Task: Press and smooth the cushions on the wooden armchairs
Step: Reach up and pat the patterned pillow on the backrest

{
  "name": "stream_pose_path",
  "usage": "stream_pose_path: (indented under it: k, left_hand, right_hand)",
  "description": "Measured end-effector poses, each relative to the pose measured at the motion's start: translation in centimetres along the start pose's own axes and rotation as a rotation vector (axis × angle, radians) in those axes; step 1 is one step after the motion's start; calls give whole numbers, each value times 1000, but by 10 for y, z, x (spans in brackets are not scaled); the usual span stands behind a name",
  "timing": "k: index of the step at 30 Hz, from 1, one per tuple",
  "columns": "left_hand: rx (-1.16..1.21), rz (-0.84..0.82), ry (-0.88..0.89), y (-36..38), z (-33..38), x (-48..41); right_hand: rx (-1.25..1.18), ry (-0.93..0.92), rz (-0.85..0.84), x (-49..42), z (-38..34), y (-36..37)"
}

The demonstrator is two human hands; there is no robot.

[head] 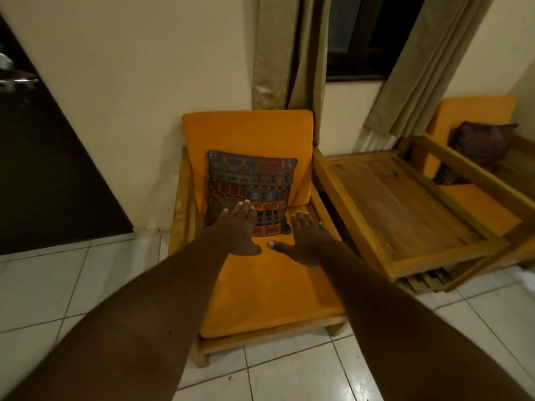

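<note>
A wooden armchair [181,204] stands against the wall with an orange seat cushion [269,290] and an orange back cushion [249,131]. A patterned throw pillow [260,180] leans upright on the back cushion. My left hand [238,233] is stretched out flat over the rear of the seat, its fingertips over the pillow's lower left corner. My right hand [304,241] lies flat with fingers apart over the rear right of the seat cushion, beside the pillow. Neither hand holds anything. A second armchair [474,175] with an orange seat cushion [477,206] and a dark pillow [483,143] stands at the right.
A low wooden side table [405,215] sits between the two armchairs. Beige curtains [283,50] hang beside a dark window behind the chairs. A dark door [43,169] is at the left. The floor is white tile [58,285].
</note>
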State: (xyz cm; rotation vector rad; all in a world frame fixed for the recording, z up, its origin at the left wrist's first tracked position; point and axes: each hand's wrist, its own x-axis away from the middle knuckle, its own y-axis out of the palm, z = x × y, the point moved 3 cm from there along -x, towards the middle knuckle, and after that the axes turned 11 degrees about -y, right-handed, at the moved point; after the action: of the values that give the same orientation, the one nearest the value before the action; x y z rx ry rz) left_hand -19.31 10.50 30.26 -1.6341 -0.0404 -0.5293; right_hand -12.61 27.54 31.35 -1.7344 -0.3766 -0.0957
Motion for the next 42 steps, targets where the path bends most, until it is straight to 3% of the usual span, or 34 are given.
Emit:
stream_pose_path:
  k: [18,42]
  left_hand:
    - [-37,36,211,-95,-140,62]
    - [-142,-95,491,-114,-193,-90]
  right_hand:
    - [-105,244,122,3,-157,-73]
    - [-227,572,168,-121,-174,-59]
